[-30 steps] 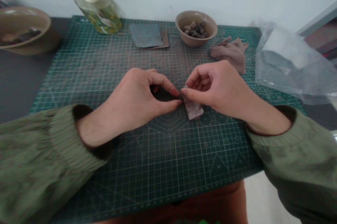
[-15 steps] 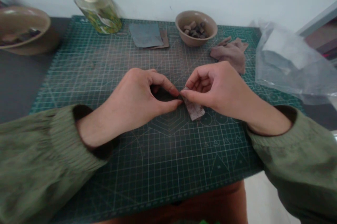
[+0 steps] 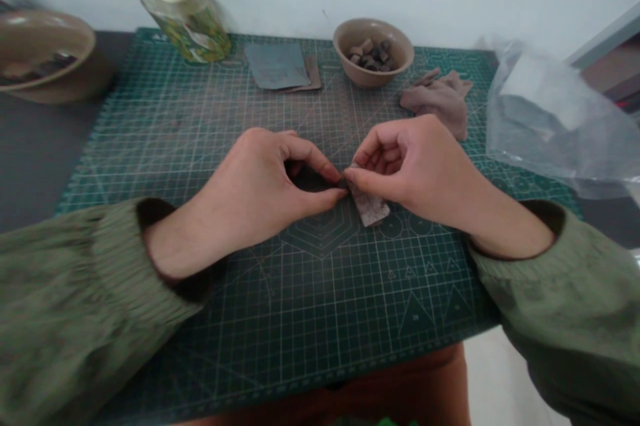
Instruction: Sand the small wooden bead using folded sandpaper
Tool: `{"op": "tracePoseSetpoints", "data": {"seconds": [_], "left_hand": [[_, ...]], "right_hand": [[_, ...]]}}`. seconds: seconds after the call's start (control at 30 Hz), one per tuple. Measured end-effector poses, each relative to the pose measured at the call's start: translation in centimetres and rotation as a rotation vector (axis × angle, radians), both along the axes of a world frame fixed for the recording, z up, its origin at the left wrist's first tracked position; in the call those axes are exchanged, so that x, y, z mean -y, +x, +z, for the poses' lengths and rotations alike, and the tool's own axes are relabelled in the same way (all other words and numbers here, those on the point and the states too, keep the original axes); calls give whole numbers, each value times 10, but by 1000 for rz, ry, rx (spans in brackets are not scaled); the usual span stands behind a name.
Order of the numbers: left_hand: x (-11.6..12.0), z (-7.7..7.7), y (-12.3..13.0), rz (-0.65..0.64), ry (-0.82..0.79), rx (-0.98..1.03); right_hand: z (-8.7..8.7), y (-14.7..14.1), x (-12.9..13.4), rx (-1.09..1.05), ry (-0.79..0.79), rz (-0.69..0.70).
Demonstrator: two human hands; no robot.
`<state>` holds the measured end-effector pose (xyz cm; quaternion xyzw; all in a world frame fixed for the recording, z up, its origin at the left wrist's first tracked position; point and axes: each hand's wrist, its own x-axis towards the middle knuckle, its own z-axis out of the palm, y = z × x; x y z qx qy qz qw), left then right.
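Over the middle of the cutting mat (image 3: 250, 346), my left hand (image 3: 265, 183) pinches a tiny dark piece (image 3: 344, 182) between thumb and forefinger. The fingertips mostly cover it, so its shape cannot be made out. My right hand (image 3: 417, 169) is closed on the upper end of a small, worn, mottled greyish strip (image 3: 370, 207) that looks like sandpaper. The strip's free end slants down toward me. The fingertips of both hands nearly meet, with the strip's top edge against the dark piece.
Behind the hands are grey sandpaper sheets (image 3: 277, 66), a bowl of small dark and brown chunks (image 3: 373, 76) and a crumpled brownish cloth (image 3: 440, 103). A bottle (image 3: 193, 29) stands back left, another bowl (image 3: 55, 89) far left. A clear plastic bag (image 3: 555, 126) lies right.
The hands stay nearly in place. The strip and the right fingertips have shifted very slightly against the dark piece; both grips are unchanged.
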<state>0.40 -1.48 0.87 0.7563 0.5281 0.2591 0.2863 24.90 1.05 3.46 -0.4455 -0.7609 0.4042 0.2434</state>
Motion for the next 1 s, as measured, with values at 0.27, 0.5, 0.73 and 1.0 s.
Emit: {"op": "tracePoseSetpoints", "data": {"seconds": [0.27, 0.5, 0.73, 1.0], "left_hand": [[1, 1, 1, 1, -16, -8], [0, 1, 0, -7, -12, 3], [0, 2, 1, 6, -24, -5], [0, 3, 2, 14, -33, -2]], "right_hand": [[0, -1, 0, -31, -12, -29], [-1, 0, 0, -48, -64, 57], [1, 0, 0, 6, -24, 8], [1, 0, 0, -9, -32, 21]]}}
